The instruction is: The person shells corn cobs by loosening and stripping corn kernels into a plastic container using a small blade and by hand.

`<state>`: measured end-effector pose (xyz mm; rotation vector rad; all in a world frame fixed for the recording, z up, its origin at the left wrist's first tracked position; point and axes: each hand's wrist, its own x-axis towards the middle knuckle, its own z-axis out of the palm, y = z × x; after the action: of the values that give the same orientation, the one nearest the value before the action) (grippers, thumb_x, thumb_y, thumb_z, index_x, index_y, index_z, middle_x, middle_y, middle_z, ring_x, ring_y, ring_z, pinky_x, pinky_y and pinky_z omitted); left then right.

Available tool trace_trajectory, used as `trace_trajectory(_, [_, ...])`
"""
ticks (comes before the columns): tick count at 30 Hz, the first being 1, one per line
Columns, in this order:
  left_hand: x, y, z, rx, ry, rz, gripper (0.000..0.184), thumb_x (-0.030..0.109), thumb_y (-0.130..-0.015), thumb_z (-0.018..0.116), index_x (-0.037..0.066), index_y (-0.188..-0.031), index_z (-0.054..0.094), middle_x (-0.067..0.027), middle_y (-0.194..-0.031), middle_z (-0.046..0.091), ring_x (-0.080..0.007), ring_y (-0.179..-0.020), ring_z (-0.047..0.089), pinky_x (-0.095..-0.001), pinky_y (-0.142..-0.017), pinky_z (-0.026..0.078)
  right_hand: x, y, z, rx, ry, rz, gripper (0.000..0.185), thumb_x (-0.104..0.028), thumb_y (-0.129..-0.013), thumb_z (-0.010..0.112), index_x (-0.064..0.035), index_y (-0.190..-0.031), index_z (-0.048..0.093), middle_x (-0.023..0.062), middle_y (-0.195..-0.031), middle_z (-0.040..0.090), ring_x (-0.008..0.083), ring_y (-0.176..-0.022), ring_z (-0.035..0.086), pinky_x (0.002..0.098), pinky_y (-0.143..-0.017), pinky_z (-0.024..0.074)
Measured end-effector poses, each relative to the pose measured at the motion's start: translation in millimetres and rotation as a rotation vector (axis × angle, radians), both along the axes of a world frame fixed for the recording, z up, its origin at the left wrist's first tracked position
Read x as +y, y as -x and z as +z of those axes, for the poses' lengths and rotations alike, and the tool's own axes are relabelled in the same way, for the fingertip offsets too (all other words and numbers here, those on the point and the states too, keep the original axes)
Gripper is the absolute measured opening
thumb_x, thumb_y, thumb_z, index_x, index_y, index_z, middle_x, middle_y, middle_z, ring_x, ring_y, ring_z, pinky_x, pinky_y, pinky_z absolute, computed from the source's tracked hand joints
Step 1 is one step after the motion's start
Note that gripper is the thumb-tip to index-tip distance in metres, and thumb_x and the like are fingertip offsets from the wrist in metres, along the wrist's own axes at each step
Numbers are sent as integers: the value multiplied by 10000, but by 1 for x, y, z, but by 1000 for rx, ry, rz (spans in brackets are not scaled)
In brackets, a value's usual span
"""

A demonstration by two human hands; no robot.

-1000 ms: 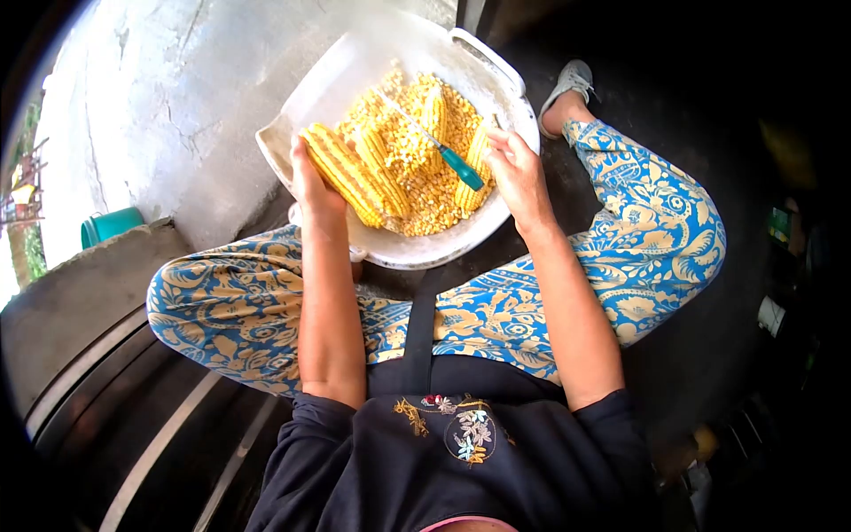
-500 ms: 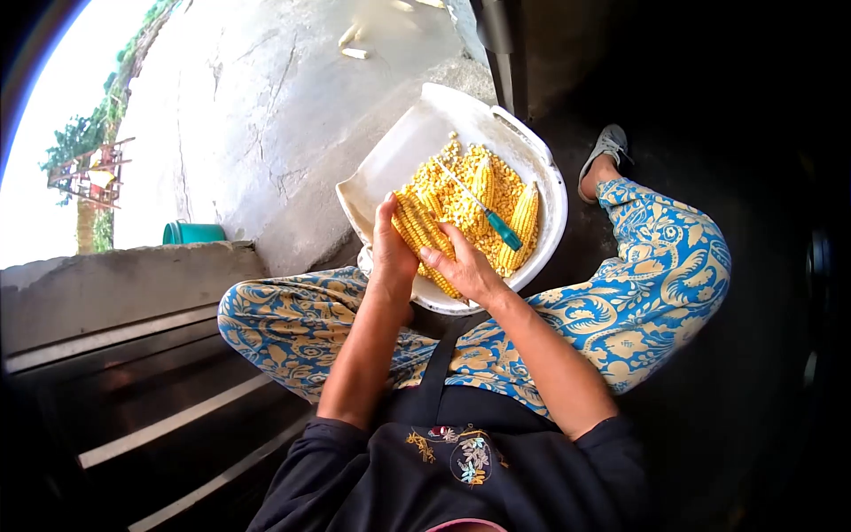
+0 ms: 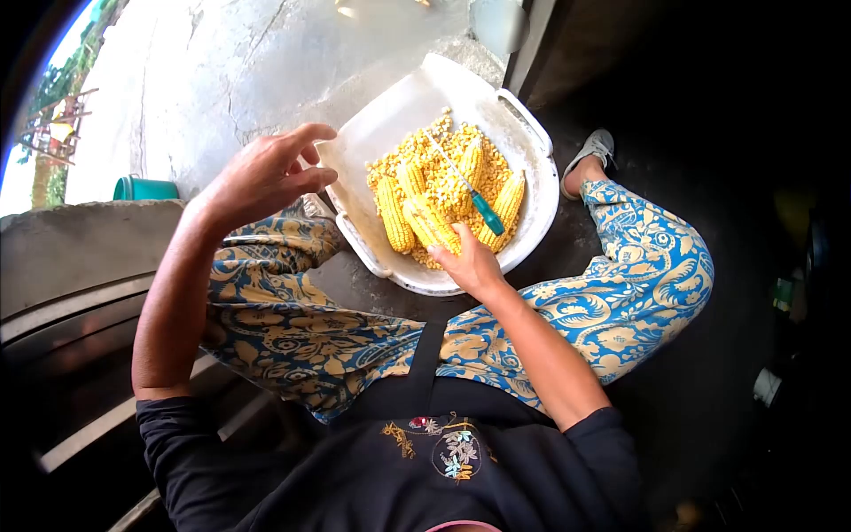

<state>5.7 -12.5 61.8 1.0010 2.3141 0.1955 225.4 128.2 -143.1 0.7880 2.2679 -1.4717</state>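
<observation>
A white basin (image 3: 403, 111) between my knees holds loose yellow corn kernels (image 3: 448, 182) and several corn cobs. My right hand (image 3: 476, 264) grips the lower end of a corn cob (image 3: 429, 222) low in the basin. Off the basin's left rim, my left hand (image 3: 277, 173) hangs in the air, its fingers curved and apart with nothing visible in them. Just inside that rim lies another cob (image 3: 394, 215). A screwdriver (image 3: 487, 214) with a teal handle rests across the kernels, close to a cob (image 3: 506, 208) on the right.
My legs in patterned trousers (image 3: 612, 284) flank the basin. A green bucket (image 3: 146, 188) stands behind a low concrete ledge (image 3: 89, 248) at left. Pale pieces (image 3: 347, 11) lie on the concrete ground beyond. A door frame edge (image 3: 532, 49) rises past the basin.
My left hand has let go of the cob both hands held and swung left, out of the basin. A cob now lies at the basin's left side. My right hand stays low in the basin.
</observation>
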Motion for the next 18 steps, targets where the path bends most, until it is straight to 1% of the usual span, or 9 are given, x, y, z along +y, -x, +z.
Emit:
trace_trajectory(1, [-7,4,3,143,-105,-165,438,219,-859,638,109,-1260,500,-137,-969,639,-202,-778,643,-350,-691,543,-1,0,4,-24,-13,19,748,-524,-797,601,13,-1281,408,291,-1073,597,406,-1025,585,446,-888,446])
trace_trajectory(4, [-17,13,12,156,-240,-158,460,202,-818,670,110,-1242,517,-141,-960,629,-220,-794,646,-355,-709,545,3,-2,2,327,-13,85,778,-400,-822,642,21,-1386,308,305,-1315,422,390,-1214,455,402,-1017,362])
trace_trajectory(7, [-20,15,12,243,-285,-241,473,176,-790,692,109,-1228,526,-134,-966,634,-235,-795,651,-357,-712,545,20,-1,-35,241,39,-41,743,-364,-822,656,16,-1377,340,273,-1352,378,349,-1164,492,391,-980,404])
trace_trajectory(9, [-24,17,12,275,-327,-324,480,163,-776,702,110,-1221,529,-129,-973,638,-245,-796,656,-359,-716,546,35,14,-36,128,52,-154,666,-285,-834,656,31,-1350,375,219,-1299,469,255,-1139,525,327,-854,481])
trace_trajectory(11, [-21,19,10,271,-308,-387,487,151,-752,714,98,-1202,532,-129,-993,642,-266,-817,656,-363,-725,545,56,30,-46,77,-11,-369,618,-258,-821,653,7,-1326,416,180,-1229,525,225,-1074,540,305,-854,466])
trace_trajectory(13, [-20,15,8,242,-339,-379,480,151,-739,721,81,-1176,535,-131,-1006,642,-286,-825,650,-368,-724,536,89,41,-68,49,179,-622,560,-253,-816,632,-23,-1296,458,122,-1156,559,200,-1000,535,288,-891,429])
trace_trajectory(15, [-25,6,11,242,-223,-407,496,150,-718,733,65,-1164,532,-132,-1003,641,-302,-829,646,-378,-711,521,115,44,-84,-139,244,-672,509,-275,-818,606,-50,-1259,490,85,-1101,567,189,-950,517,314,-914,400])
trace_trajectory(16, [-28,0,12,238,-190,-405,519,154,-703,741,62,-1166,527,-130,-992,640,-306,-830,643,-391,-697,508,111,42,-84,-141,214,-733,496,-281,-813,605,-67,-1247,498,109,-1129,571,232,-1025,516,380,-923,398])
trace_trajectory(18, [-35,-9,15,237,-183,-400,537,157,-690,746,57,-1168,524,-132,-972,638,-307,-819,640,-391,-694,505,123,27,-157,-171,246,-750,510,-282,-804,616,-56,-1246,496,131,-1156,562,250,-1060,512,399,-922,398])
